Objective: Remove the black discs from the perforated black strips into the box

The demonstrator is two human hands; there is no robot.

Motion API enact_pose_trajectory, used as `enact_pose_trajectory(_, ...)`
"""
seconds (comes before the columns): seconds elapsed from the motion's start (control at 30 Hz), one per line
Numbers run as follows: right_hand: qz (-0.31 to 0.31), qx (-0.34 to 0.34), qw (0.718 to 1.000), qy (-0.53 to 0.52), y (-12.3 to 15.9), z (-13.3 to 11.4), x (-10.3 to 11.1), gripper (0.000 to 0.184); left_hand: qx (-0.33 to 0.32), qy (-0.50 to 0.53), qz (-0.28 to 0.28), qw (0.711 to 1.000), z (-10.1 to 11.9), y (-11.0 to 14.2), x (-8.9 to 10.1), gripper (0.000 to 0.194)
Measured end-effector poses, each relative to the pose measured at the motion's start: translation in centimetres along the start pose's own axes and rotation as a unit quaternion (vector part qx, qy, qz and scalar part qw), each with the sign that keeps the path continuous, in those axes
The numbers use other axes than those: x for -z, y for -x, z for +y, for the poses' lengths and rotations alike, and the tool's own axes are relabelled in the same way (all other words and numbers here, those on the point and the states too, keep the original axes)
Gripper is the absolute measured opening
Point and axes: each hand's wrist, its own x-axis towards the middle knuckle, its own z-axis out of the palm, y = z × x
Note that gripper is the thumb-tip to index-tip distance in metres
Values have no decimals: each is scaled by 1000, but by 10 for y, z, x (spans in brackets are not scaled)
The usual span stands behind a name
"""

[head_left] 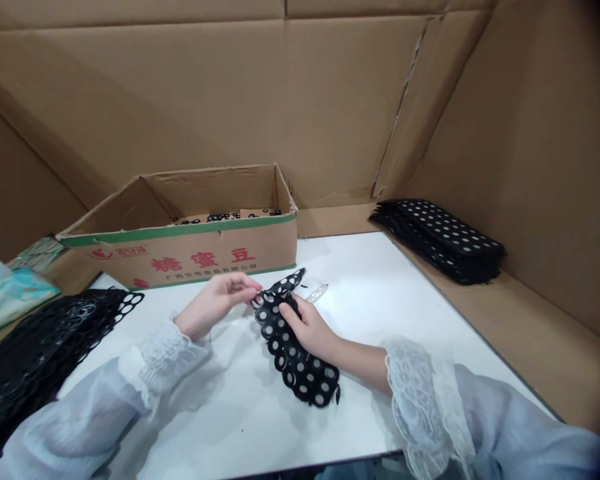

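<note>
A limp black sheet dotted with rows of round whitish spots, with ring-like edges, hangs over the white table. My right hand grips it near its upper part, thumb on top and fingers behind. A slim clear object with a pointed tip sticks out beyond the right hand; I cannot make out its kind or whether the hand holds it. My left hand pinches the sheet's upper left edge with thumb and fingertips. Above the hands, a narrow end of the sheet folds away toward the upper right.
Behind my left hand stands an open cardboard box with small black rings inside. Black ring-edged sheets are piled at the left, near a blue-and-white plastic packet. Dotted black sheets are stacked at the right. Cardboard walls enclose the table.
</note>
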Motion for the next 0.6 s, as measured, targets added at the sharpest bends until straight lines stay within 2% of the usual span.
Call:
enact_pose_trajectory(0.03,7,-8,1000,0,0,0,0,21,-7,-24,60,998,3,0,9,21)
enact_pose_trajectory(0.07,11,-17,1000,0,0,0,0,21,-29,-71,145,986,8,0,18,21)
enact_pose_trajectory(0.1,14,-26,1000,0,0,0,0,22,-64,-135,249,957,12,0,29,21)
enact_pose_trajectory(0.13,13,-35,999,0,1,0,0,22,-106,-203,357,906,17,-2,41,22)
enact_pose_trajectory(0.17,11,-44,999,-3,1,0,0,22,-146,-267,450,840,20,-5,55,23)
enact_pose_trajectory(0.2,9,-52,999,-10,1,0,-1,22,-178,-322,500,784,23,-11,69,25)
enact_pose_trajectory(0.23,8,-61,998,-21,1,0,-1,22,-195,-367,508,754,25,-18,84,28)
enact_pose_trajectory(0.27,7,-70,997,-33,1,1,-1,24,-198,-404,495,744,25,-26,97,30)
enact_pose_trajectory(0.3,8,-79,996,-45,1,1,0,26,-178,-437,439,764,24,-34,108,32)
enact_pose_trajectory(0.33,9,-85,995,-55,0,1,0,27,-162,-449,415,774,22,-41,115,35)
enact_pose_trajectory(0.4,18,-88,994,-59,0,2,0,27,-154,-458,404,777,20,-47,114,35)
enact_pose_trajectory(0.47,29,-82,995,-49,0,2,1,24,-196,-464,423,753,19,-41,91,29)
enact_pose_trajectory(0.5,30,-77,995,-47,0,2,1,22,-229,-469,400,754,20,-34,73,26)
enact_pose_trajectory(0.53,26,-72,996,-49,0,2,1,20,-270,-472,351,762,20,-25,53,23)
enact_pose_trajectory(0.6,12,-56,997,-59,-1,2,1,14,-316,-484,184,795,20,-7,12,22)
